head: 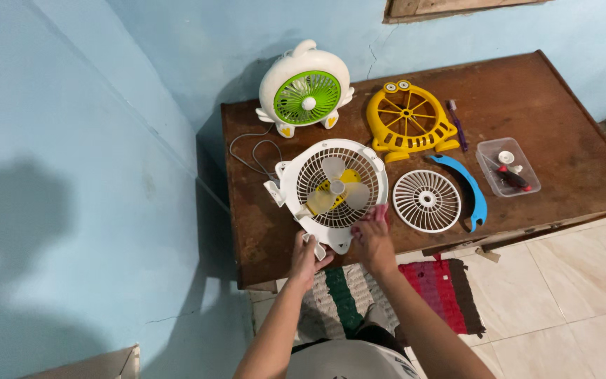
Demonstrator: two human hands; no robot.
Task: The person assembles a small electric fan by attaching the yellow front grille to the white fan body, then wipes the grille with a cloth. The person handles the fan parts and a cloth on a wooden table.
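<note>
clear plastic box [520, 151]: red-handled tool, small white parts, well right of fingers | fans: two; loose grilles: two | left hand [306, 256], right hand [371, 235] fingers curled gripping white fan [332, 186] lower rim

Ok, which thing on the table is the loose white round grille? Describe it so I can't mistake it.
Start at the brown wooden table and find the white fan with pale blades that both hands grip at the near edge. Just right of it lies the loose white round plastic grille, flat, with the curved blue plastic piece beside it. Unlike the fans, it has no housing or blades.
</note>
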